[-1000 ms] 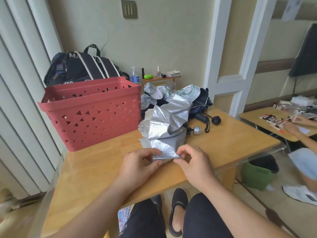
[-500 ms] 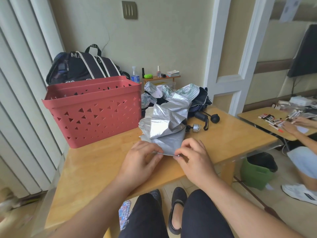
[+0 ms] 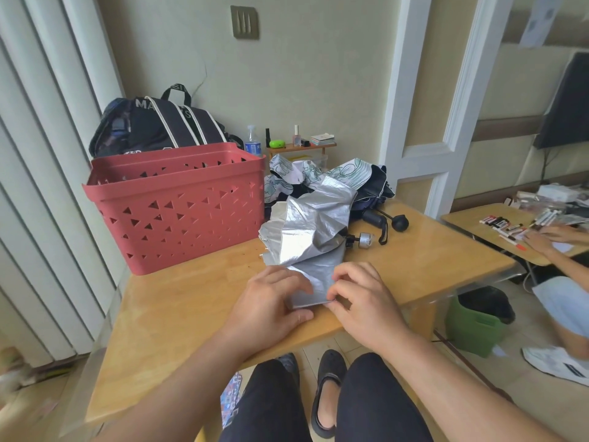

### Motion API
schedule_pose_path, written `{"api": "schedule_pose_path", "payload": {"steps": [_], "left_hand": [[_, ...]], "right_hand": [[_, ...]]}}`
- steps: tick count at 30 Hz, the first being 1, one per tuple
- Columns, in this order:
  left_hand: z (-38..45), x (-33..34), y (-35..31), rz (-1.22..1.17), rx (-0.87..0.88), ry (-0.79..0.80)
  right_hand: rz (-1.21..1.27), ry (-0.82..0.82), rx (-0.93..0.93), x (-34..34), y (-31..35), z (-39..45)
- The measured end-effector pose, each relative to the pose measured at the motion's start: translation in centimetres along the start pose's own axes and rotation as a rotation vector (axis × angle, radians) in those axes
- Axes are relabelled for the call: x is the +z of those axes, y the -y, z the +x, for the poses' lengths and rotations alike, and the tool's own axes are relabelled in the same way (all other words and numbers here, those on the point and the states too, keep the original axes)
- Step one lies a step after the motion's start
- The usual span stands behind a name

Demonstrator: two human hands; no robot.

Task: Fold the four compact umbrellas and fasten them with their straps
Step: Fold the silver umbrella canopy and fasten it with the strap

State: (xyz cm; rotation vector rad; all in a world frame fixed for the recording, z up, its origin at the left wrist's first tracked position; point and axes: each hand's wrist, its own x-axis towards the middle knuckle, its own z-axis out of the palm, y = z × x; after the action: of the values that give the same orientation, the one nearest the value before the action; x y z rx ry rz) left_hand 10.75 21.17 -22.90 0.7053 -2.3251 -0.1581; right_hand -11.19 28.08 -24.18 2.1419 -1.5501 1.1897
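A silver compact umbrella (image 3: 310, 231) lies crumpled on the wooden table (image 3: 178, 301), its small handle (image 3: 363, 240) pointing right. My left hand (image 3: 271, 303) grips the near edge of its silver fabric, thumb under the flap. My right hand (image 3: 360, 295) pinches the same edge at its right corner. Behind it lie a white umbrella with green print (image 3: 347, 169) and a dark umbrella (image 3: 377, 189) with a black handle (image 3: 376, 218), both loose and unfolded.
A red plastic basket (image 3: 178, 205) stands at the table's back left, with a black bag (image 3: 159, 122) behind it. Another person (image 3: 554, 240) sits at a second table on the right. A green bin (image 3: 478, 320) stands on the floor below the table's right end.
Both hands have shifted slightly along the silver fabric's near edge, and the flap between them lies flatter on the table now.
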Motion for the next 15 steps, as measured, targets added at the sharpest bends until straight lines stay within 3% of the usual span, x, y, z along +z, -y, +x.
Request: {"api": "schedule_pose_path", "payload": {"steps": [7,11,13,15], "left_hand": [[-0.04,0.42,-0.07,0.029,0.008,0.139],[-0.02,0.46,0.02,0.056,-0.041,0.161],[0.11,0.26,-0.24,-0.006,-0.097,0.165],[0.68,-0.25,-0.33,-0.083,-0.202,0.066]], "right_hand": [[0.03,0.181,-0.066,-0.16,-0.62,-0.72],[0.049,0.164,-0.027,-0.5,-0.28,-0.44],[0.059,0.127,0.013,-0.5,-0.2,-0.04],[0.072,0.188,0.078,-0.3,-0.29,0.05]]}}
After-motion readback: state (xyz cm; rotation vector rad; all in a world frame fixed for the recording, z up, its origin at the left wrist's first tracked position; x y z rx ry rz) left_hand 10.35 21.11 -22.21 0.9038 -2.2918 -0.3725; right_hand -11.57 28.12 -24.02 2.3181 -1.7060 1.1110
